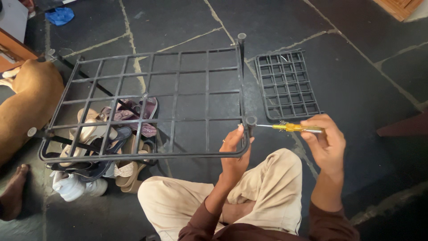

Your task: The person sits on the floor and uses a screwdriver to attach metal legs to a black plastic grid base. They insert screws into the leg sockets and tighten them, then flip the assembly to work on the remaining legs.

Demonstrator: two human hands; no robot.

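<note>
On the dark stone floor before your crossed legs, your left hand [233, 143] grips the near corner of a black metal grid rack [147, 105]. Your right hand [327, 142] pinches a yellow-handled screwdriver [290, 127], tip at the rack's corner socket [251, 120].

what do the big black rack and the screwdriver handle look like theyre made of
The rack looks like moulded plastic or painted metal, matte black with a dull sheen; which, I cannot tell. The screwdriver handle seems clear yellow plastic, as it is see-through and glossy, with a bare metal shaft.
</note>
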